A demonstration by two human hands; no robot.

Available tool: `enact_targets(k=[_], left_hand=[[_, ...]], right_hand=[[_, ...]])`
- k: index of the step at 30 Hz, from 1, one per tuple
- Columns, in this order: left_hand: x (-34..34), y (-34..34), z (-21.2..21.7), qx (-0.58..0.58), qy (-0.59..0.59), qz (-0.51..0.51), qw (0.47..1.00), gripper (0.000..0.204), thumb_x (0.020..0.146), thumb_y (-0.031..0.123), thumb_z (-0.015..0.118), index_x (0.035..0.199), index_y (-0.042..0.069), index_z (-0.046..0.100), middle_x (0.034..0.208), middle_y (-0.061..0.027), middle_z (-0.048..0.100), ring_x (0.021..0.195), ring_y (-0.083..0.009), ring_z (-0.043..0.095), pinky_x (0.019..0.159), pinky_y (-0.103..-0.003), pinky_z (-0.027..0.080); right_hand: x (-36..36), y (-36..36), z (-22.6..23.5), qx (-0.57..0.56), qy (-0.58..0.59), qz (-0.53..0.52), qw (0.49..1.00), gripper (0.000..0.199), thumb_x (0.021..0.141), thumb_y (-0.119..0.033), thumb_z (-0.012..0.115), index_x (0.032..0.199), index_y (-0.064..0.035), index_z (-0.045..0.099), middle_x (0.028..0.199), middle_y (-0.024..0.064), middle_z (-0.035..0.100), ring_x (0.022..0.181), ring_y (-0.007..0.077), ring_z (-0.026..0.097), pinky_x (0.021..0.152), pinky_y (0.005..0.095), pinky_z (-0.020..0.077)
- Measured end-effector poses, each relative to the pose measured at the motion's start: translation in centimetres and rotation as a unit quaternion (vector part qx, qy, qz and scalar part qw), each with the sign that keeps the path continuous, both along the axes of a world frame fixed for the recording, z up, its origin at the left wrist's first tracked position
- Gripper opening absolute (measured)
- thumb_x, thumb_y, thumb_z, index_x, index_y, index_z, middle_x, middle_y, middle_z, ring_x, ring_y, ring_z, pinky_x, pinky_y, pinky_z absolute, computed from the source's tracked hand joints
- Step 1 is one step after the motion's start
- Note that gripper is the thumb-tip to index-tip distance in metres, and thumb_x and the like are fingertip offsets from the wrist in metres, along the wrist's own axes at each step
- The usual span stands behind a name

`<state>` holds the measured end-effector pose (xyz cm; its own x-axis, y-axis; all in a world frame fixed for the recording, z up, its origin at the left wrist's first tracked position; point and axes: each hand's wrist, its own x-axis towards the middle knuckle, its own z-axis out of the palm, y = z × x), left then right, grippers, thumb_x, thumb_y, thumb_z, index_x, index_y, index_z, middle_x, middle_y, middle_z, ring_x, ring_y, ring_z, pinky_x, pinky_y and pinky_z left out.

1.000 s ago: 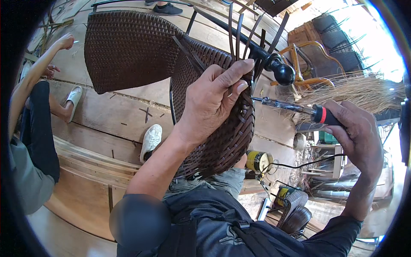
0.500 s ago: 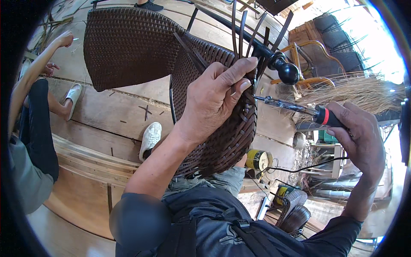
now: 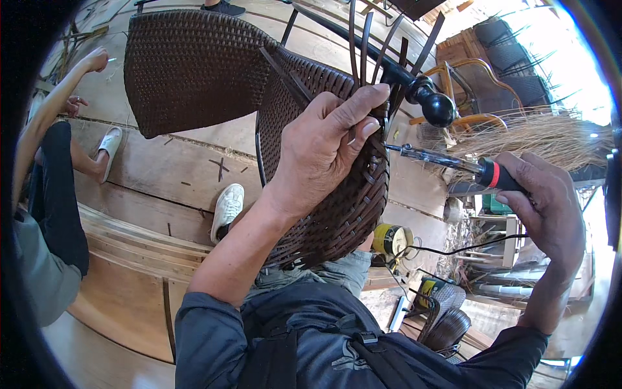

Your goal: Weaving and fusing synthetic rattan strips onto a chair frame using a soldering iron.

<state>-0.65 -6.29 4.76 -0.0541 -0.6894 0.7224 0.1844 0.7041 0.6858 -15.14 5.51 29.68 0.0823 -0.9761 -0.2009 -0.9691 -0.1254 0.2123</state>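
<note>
Dark brown woven chair (image 3: 194,65), tight checked weave, loose brown strips (image 3: 363,39) at the rim. Tool (image 3: 453,165) with silvery shaft, red band, black handle. Glossy black knob (image 3: 437,107). White shoe (image 3: 227,207) on pale tan plank floor (image 3: 162,168). Grey-blue sleeve (image 3: 214,324).

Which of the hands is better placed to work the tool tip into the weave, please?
Probably the right hand: it grips the screwdriver-like tool, whose tip points at the woven rattan chair edge, while the left hand presses the strands.
</note>
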Motion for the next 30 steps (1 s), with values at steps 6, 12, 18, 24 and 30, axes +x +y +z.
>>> enact_targets(k=[6, 12, 18, 24, 30], left_hand=[[0.02, 0.03, -0.06, 0.001, -0.007, 0.003, 1.0, 0.044, 0.086, 0.009, 0.069, 0.127, 0.021, 0.061, 0.07, -0.0057, 0.051, 0.058, -0.0189, 0.051, 0.055, -0.031, 0.047], [0.07, 0.01, -0.05, -0.001, -0.017, 0.009, 1.0, 0.044, 0.086, 0.009, 0.069, 0.128, 0.02, 0.061, 0.07, -0.0055, 0.051, 0.058, -0.0188, 0.052, 0.055, -0.031, 0.047], [-0.06, -0.07, -0.13, -0.007, -0.004, 0.007, 1.0, 0.044, 0.085, 0.008, 0.069, 0.127, 0.019, 0.061, 0.07, -0.0052, 0.052, 0.058, -0.0187, 0.052, 0.055, -0.031, 0.048], [-0.1, -0.16, -0.25, -0.009, -0.007, 0.006, 1.0, 0.045, 0.084, 0.007, 0.07, 0.127, 0.019, 0.061, 0.069, -0.0051, 0.052, 0.059, -0.0186, 0.052, 0.055, -0.031, 0.048], [-0.11, -0.09, -0.14, -0.016, 0.003, 0.011, 1.0, 0.045, 0.084, 0.007, 0.07, 0.127, 0.019, 0.062, 0.07, -0.005, 0.053, 0.06, -0.0177, 0.053, 0.055, -0.031, 0.048]], right_hand=[[0.05, -0.12, 0.2, 0.007, 0.02, 0.001, 1.0, 0.032, 0.079, -0.017, 0.069, 0.108, -0.0048, 0.062, 0.081, 0.0158, 0.059, 0.073, 0.0361, 0.058, 0.067, 0.044, 0.0435], [0.07, -0.39, 0.34, 0.014, 0.008, -0.016, 1.0, 0.032, 0.078, -0.015, 0.07, 0.108, -0.0051, 0.062, 0.08, 0.0154, 0.058, 0.073, 0.0357, 0.058, 0.067, 0.0439, 0.0436], [0.06, -0.5, 0.34, 0.02, -0.008, -0.023, 1.0, 0.033, 0.077, -0.014, 0.07, 0.108, -0.0045, 0.062, 0.079, 0.0154, 0.058, 0.073, 0.035, 0.058, 0.067, 0.0434, 0.0434], [-0.15, -0.47, 0.43, 0.025, -0.002, -0.019, 1.0, 0.034, 0.078, -0.014, 0.07, 0.109, -0.004, 0.062, 0.08, 0.0158, 0.058, 0.073, 0.0352, 0.057, 0.068, 0.0435, 0.0434], [0.51, -0.55, 0.23, 0.023, 0.003, -0.03, 0.999, 0.034, 0.078, -0.015, 0.07, 0.109, -0.0033, 0.062, 0.083, 0.0165, 0.06, 0.075, 0.0351, 0.059, 0.068, 0.0432, 0.0438]])
